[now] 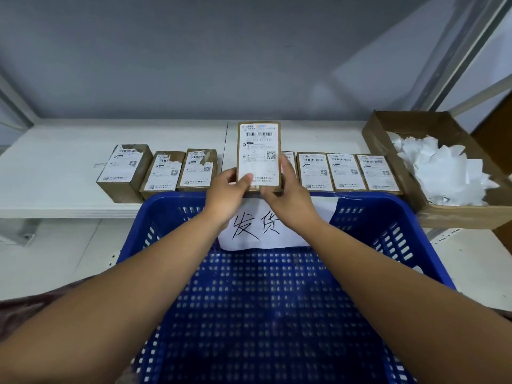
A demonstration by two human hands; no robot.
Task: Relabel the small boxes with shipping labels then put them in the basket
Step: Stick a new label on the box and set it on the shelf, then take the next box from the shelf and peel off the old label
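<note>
I hold a small brown box [259,151] with a whole white shipping label upright above the far rim of the blue basket [388,217]. My left hand [227,194] grips its lower left edge, thumb on the label. My right hand [285,195] grips its lower right edge from the side. On the white shelf [55,162] three boxes with torn labels [124,170] lie to the left. Several boxes with whole labels [346,171] lie to the right. The basket floor shows no boxes.
An open cardboard carton [388,134] full of white paper scraps [443,173] stands at the right on the shelf. A white sheet with handwritten characters [257,231] hangs on the basket's far wall. Metal shelf posts [471,51] rise at the right.
</note>
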